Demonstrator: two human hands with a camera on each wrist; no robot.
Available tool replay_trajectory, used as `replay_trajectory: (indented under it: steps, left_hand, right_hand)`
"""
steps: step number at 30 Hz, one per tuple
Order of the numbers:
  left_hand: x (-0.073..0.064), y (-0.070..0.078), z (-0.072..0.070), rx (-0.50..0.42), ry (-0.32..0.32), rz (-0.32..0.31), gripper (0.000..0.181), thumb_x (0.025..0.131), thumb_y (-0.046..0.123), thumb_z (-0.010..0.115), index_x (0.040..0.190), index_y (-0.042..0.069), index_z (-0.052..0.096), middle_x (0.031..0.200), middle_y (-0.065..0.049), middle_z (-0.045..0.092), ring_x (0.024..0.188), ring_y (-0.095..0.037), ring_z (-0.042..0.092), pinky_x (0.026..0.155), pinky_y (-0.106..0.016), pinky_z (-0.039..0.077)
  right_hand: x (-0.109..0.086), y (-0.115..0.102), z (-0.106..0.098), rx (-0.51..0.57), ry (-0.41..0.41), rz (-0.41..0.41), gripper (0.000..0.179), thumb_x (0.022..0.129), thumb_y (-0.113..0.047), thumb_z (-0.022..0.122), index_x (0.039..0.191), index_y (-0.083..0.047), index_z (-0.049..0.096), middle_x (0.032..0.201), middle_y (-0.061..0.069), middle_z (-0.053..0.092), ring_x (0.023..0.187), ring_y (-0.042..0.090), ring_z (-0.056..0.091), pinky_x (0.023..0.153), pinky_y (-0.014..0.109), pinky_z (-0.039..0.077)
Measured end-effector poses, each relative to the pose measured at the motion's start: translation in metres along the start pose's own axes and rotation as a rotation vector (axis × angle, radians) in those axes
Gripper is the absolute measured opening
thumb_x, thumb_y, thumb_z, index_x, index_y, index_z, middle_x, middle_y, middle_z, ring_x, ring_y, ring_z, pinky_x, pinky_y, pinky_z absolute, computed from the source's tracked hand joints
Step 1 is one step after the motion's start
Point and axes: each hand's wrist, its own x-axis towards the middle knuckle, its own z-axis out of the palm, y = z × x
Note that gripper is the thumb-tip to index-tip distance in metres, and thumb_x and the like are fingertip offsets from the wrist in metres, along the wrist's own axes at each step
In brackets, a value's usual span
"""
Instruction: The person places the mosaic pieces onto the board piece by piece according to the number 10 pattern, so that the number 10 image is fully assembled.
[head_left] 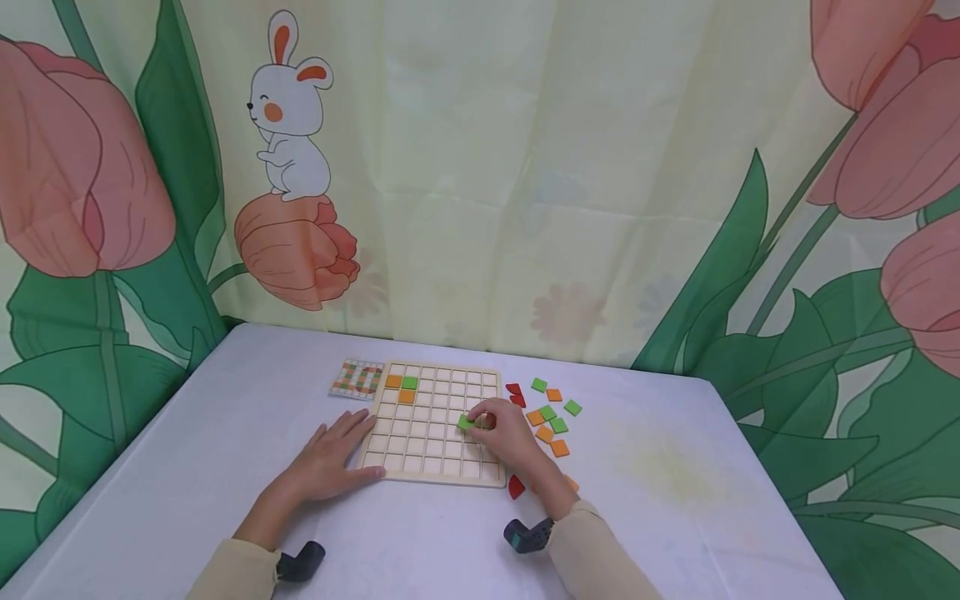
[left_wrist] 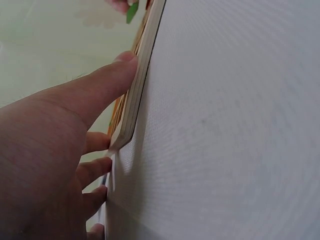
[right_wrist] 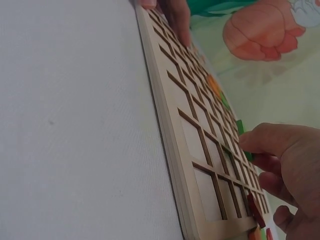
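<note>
A wooden grid board (head_left: pixel 431 480) lies on the table, its square cells bordered by thin raised strips. Orange tiles (head_left: pixel 406 397) and one green tile (head_left: pixel 409 382) sit in cells near its far left corner. My right hand (head_left: pixel 510 433) pinches another green tile (head_left: pixel 464 422) between thumb and fingers over the board's right half; in the right wrist view this tile (right_wrist: pixel 240 127) is tilted above the cells. My left hand (head_left: pixel 330 462) rests at the board's near left corner, fingers spread. In the left wrist view its thumb (left_wrist: pixel 107 82) touches the board's edge.
Loose green and orange tiles (head_left: pixel 559 448) lie scattered right of the board. Red pieces (head_left: pixel 516 487) lie along its right side. A card with a coloured grid pattern (head_left: pixel 357 379) is by the far left corner. A curtain (head_left: pixel 480 183) hangs behind the table.
</note>
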Motion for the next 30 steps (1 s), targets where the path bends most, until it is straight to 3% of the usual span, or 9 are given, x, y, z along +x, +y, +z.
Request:
replay_trajectory:
  steps: [17, 30]
  left_hand:
    - [-0.001, -0.001, 0.0, -0.012, -0.002, -0.003, 0.09, 0.08, 0.062, 0.066, 0.149, 0.012, 0.037, 0.157, -0.015, 0.031, 0.146, -0.042, 0.022, 0.116, -0.066, 0.015]
    - [0.0, -0.003, -0.001, -0.019, -0.014, -0.003, 0.09, 0.081, 0.063, 0.064, 0.15, 0.013, 0.036, 0.158, -0.014, 0.03, 0.147, -0.041, 0.021, 0.117, -0.065, 0.014]
  right_hand:
    - [0.017, -0.012, 0.018, -0.038, -0.047, -0.06, 0.009, 0.082, -0.016, 0.076, 0.09, -0.017, 0.073, 0.086, -0.002, 0.062, 0.078, 0.013, 0.049, 0.064, 0.022, 0.042]
    - [0.025, -0.019, 0.03, -0.048, -0.081, -0.038, 0.01, 0.083, -0.021, 0.077, 0.092, -0.019, 0.073, 0.082, -0.003, 0.057, 0.074, 0.012, 0.049, 0.059, 0.021, 0.04]
